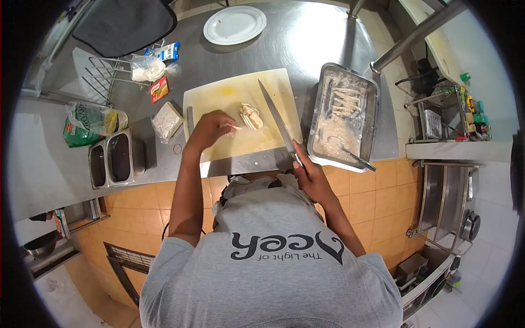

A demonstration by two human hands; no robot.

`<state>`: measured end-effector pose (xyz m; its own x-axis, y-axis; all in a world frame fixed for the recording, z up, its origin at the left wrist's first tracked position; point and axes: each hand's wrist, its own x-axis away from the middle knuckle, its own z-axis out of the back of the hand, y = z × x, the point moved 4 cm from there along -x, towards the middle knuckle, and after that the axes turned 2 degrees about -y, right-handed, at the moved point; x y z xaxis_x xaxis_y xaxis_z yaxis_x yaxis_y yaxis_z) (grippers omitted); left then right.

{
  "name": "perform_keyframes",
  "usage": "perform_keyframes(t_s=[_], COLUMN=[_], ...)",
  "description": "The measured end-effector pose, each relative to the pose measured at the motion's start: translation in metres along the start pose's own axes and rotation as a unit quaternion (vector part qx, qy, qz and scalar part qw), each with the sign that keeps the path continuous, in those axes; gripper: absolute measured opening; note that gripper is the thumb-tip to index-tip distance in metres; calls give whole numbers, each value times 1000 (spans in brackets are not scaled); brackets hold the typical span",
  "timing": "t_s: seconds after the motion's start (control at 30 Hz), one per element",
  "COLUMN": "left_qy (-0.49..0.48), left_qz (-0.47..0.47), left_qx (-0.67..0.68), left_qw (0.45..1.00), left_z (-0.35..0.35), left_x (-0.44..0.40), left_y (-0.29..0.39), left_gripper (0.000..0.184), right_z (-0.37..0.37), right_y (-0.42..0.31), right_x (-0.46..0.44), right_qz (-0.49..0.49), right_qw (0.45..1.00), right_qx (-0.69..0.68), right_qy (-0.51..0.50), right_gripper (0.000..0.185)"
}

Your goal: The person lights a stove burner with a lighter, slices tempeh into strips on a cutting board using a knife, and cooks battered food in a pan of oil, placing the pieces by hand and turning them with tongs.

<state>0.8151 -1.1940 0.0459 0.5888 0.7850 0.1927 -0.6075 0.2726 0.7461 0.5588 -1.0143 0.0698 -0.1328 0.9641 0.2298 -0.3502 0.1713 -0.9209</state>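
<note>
My right hand point(311, 176) is closed around the handle of a long knife point(277, 116), whose blade lies over the right side of the cutting board point(219, 98). Over the board's left part is my left hand point(215, 130), its fingers pinched on a small, pale reddish piece too small to name. Just right of those fingers, a little pile of pale sliced food point(250, 116) rests on the board. To the right of the board stands a metal tray point(313, 123) smeared with a whitish mixture, with a utensil leaning in its near corner.
A white oval plate point(235, 25) sits at the back. On the left are a wrapped block point(167, 121), a red packet point(159, 89), a wire rack point(101, 76), a green bag point(79, 134) and metal containers point(120, 158). A metal post point(418, 35) rises beyond the tray.
</note>
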Motion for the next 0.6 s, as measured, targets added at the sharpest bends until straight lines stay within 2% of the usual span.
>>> perform_keyframes(t_s=[0.1,0.13,0.23,0.33,0.43,0.53,0.6], left_qy=[161,155,1,-25,-38,30,74], left_qz=[-117,-85,-28,-18,-53,-101,-98], left_qx=[-107,-107,-106,-137,-117,-128,-71], left_qw=[974,979,994,990,991,986,990], left_z=[9,14,18,8,3,9,31], left_x=[-15,-14,-12,-4,-16,-17,-17], left_y=[-2,-3,-26,-31,-36,-22,-32], left_gripper=[36,38,38,37,38,40,43], right_z=[-5,-6,-6,-10,-15,-22,-26], right_y=[5,4,1,4,0,-2,0], right_x=[-5,-7,-6,-8,-6,-3,-3], right_qz=[15,17,-8,-31,-19,-27,-34], right_qw=[1000,1000,1000,999,998,997,997], right_qx=[-13,-14,1,-1,-24,-37,-36], right_qy=[11,12,13,21,46,56,58], right_gripper=[52,53,53,53,53,53,53])
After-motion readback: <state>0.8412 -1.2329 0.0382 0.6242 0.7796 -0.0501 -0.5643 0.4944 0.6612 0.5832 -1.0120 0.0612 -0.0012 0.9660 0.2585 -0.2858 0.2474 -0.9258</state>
